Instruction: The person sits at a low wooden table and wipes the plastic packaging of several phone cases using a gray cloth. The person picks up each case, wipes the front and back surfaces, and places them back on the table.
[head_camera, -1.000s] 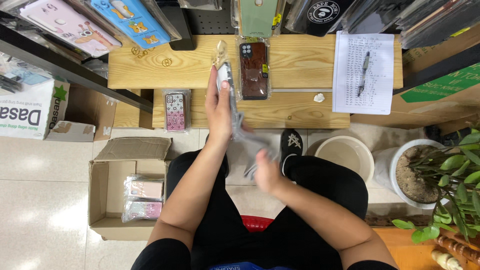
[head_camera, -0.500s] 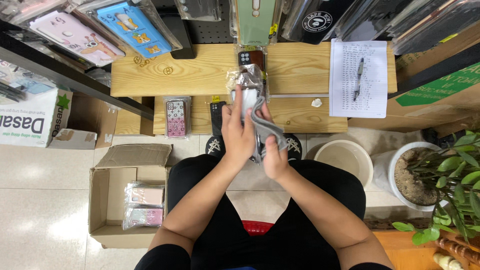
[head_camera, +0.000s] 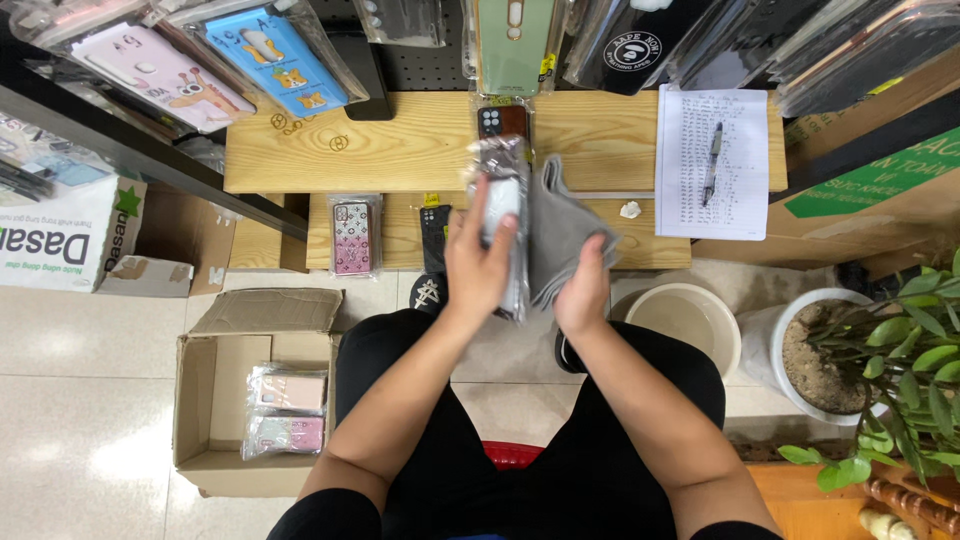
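My left hand (head_camera: 478, 262) grips a phone case in a clear plastic sleeve (head_camera: 503, 200), held upright in front of me above my knees. My right hand (head_camera: 585, 290) holds a grey cloth (head_camera: 557, 228) pressed against the right side of that sleeve. A dark brown phone case (head_camera: 502, 121) lies on the wooden shelf (head_camera: 400, 150) just beyond the held sleeve. A pink patterned case in a sleeve (head_camera: 353, 236) and a black case (head_camera: 434, 238) rest on the lower wooden step to the left.
An open cardboard box (head_camera: 215, 395) holding packaged cases sits on the floor at left. A sheet of paper with a pen (head_camera: 712, 160) lies on the shelf at right. A beige bucket (head_camera: 690, 320) and a potted plant (head_camera: 880, 370) stand at right. Packaged cases hang above.
My right hand rose from my lap and brought the grey cloth up against the sleeved case. My left hand turned the sleeve and shifted it right, toward the middle.
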